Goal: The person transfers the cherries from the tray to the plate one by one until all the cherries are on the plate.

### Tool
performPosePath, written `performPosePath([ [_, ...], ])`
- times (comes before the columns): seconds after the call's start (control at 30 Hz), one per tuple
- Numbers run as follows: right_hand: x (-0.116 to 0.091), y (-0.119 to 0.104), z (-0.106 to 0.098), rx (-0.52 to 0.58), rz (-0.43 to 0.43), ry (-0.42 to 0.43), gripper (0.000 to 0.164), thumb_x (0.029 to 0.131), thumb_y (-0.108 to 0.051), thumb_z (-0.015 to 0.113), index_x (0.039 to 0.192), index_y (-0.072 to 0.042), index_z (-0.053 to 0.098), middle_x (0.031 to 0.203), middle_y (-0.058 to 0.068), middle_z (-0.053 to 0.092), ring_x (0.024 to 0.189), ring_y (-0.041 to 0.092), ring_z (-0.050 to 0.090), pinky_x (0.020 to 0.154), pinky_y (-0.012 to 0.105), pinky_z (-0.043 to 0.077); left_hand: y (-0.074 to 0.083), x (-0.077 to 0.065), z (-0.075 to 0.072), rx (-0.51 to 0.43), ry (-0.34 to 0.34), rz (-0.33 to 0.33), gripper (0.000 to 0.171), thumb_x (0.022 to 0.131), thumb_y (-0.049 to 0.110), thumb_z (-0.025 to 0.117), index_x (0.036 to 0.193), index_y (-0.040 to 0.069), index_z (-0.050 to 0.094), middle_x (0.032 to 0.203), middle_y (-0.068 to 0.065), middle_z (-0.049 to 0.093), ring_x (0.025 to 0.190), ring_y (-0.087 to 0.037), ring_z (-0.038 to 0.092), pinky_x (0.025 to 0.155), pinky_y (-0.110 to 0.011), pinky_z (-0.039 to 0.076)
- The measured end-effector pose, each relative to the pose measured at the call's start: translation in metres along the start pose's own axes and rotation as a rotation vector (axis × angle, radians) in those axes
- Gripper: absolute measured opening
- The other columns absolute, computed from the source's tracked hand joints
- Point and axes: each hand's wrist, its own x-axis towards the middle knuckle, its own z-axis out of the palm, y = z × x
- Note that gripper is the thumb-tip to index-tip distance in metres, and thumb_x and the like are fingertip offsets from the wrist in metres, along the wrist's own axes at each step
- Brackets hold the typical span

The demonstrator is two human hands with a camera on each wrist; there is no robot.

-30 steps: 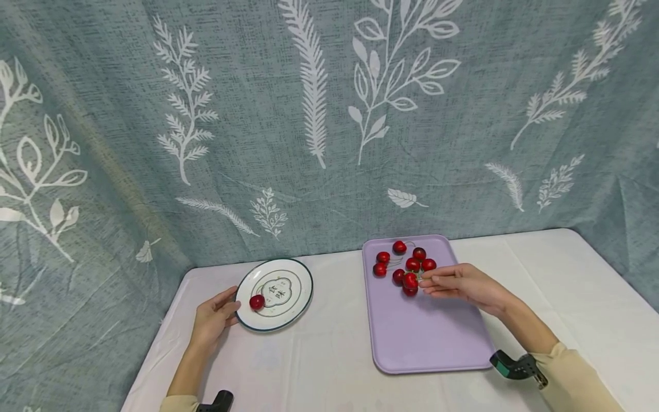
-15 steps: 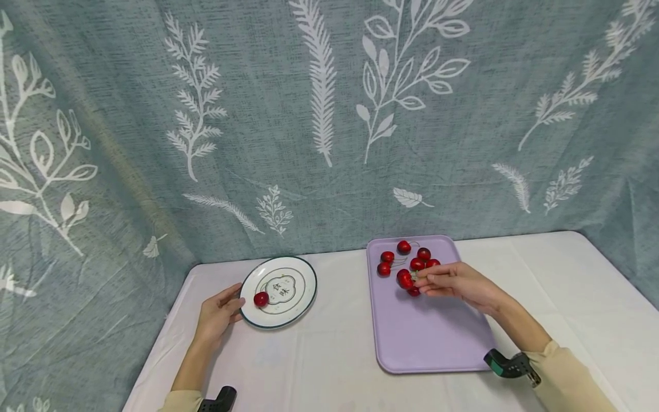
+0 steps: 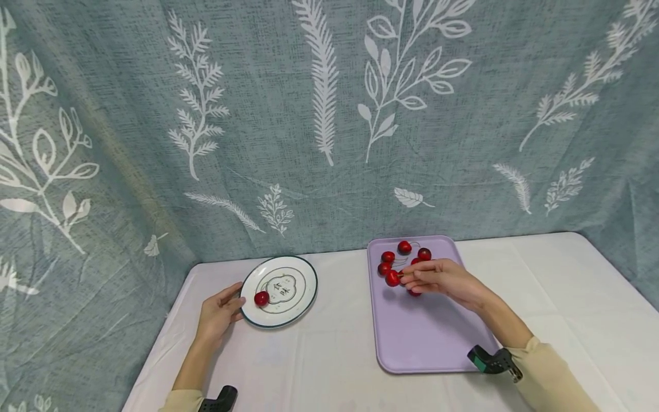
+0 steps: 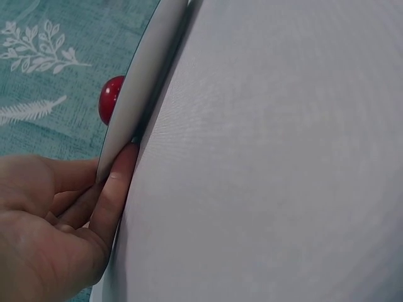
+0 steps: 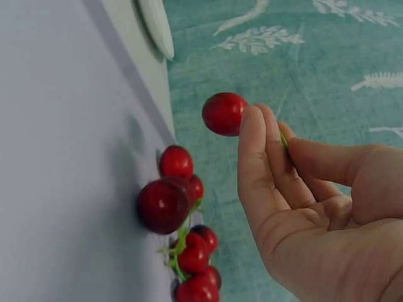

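My right hand (image 3: 445, 281) pinches a red cherry (image 5: 224, 114) by its green stem between thumb and fingers, lifted above the purple tray (image 3: 427, 337). Several other cherries (image 3: 404, 247) lie on the tray's far half, some hidden behind that hand. On the left, my left hand (image 3: 218, 315) grips the rim of a white plate (image 3: 304, 292) with a dark edge; the left wrist view shows thumb above and a finger under the rim. One cherry (image 3: 261, 298) rests on the plate, near its left side.
A white cloth (image 3: 329, 343) covers the table, with a stretch of it between plate and tray. Behind the table's far edge hangs a blue-green curtain (image 3: 257, 114) with white leaf patterns.
The right hand has lifted a cherry from the pile and carried it a little leftward over the tray. The left hand stays at the plate. The head view has shifted slightly.
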Motion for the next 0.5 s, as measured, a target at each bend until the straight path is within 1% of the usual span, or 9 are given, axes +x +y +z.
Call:
performPosePath([
  [0.2, 0.010, -0.005, 0.006, -0.036, -0.034, 0.004, 0.041, 0.101, -0.006, 0.050, 0.132, 0.021, 0.045, 0.120, 0.022, 0.066, 0.104, 0.021, 0.068, 0.099, 0.045, 0.050, 0.000, 0.000, 0.000, 0.008, 0.008, 0.004, 0.049, 0.098, 0.000, 0.054, 0.145, -0.005, 0.041, 0.147, -0.027, 0.042, 0.082, 0.004, 0.060, 0.072, -0.019, 0.059],
  [0.33, 0.014, -0.007, 0.012, -0.049, -0.052, 0.002, 0.040, 0.101, -0.006, 0.052, 0.132, 0.018, 0.048, 0.121, 0.024, 0.065, 0.101, 0.019, 0.069, 0.100, 0.048, 0.048, -0.001, 0.001, -0.001, 0.014, 0.014, 0.001, 0.049, 0.098, 0.000, 0.054, 0.145, -0.004, 0.041, 0.146, -0.028, 0.043, 0.082, 0.003, 0.060, 0.071, -0.019, 0.059],
  [0.4, 0.016, -0.008, 0.015, -0.058, -0.064, -0.005, 0.039, 0.101, -0.006, 0.052, 0.132, 0.018, 0.049, 0.121, 0.024, 0.065, 0.102, 0.019, 0.069, 0.099, 0.046, 0.050, -0.002, 0.002, 0.000, 0.010, 0.015, -0.002, 0.049, 0.098, 0.000, 0.053, 0.145, -0.004, 0.041, 0.146, -0.028, 0.043, 0.082, 0.003, 0.060, 0.071, -0.019, 0.059],
  [0.5, 0.018, -0.009, 0.021, -0.066, -0.074, -0.013, 0.038, 0.100, -0.005, 0.052, 0.131, 0.017, 0.051, 0.121, 0.026, 0.064, 0.103, 0.023, 0.068, 0.097, 0.044, 0.051, -0.002, 0.001, 0.000, 0.012, 0.020, -0.010, 0.048, 0.098, 0.000, 0.053, 0.145, -0.004, 0.042, 0.146, -0.027, 0.043, 0.082, 0.003, 0.060, 0.071, -0.018, 0.059],
])
